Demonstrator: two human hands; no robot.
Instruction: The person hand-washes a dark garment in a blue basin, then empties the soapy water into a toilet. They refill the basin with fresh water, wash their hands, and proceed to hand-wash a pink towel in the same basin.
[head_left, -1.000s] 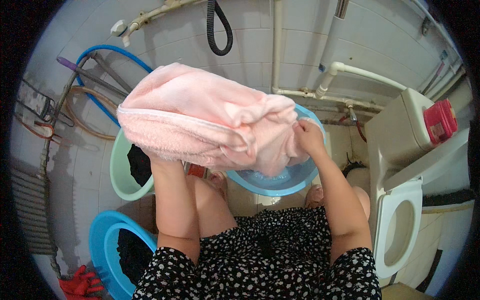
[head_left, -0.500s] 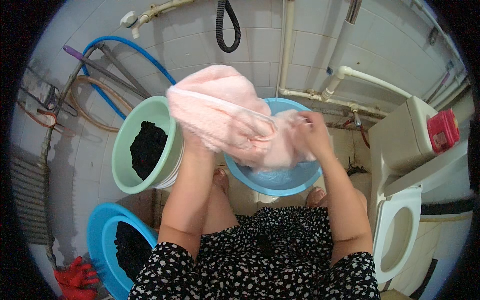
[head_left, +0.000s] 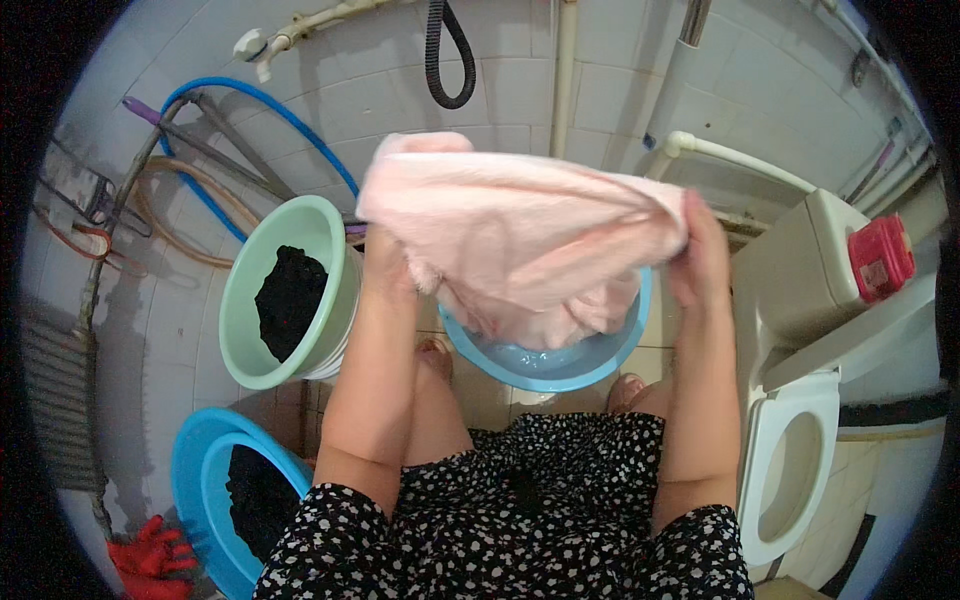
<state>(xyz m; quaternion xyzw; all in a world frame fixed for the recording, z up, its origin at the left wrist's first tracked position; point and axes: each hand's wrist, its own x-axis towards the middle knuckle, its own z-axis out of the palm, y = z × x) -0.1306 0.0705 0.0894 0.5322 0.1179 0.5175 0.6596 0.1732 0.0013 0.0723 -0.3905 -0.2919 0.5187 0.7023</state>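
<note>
A pale pink plush cloth is stretched out between my two hands above a blue basin. My right hand is closed on the cloth's right edge. On the other side, my left hand holds the left part from below, its fingers mostly covered by the fabric. The lower folds hang down into the basin, where some water shows at the front. Whether the cloth is a garment or a towel I cannot tell.
At left stands a green basin with black cloth in it; nearer is a blue tub, also with black cloth. Red gloves lie beside it. A toilet stands at right; pipes and a black hose run along the wall.
My right hand has moved right and now grips the cloth's edge. The cloth, bunched before, is spread wider between both hands.
</note>
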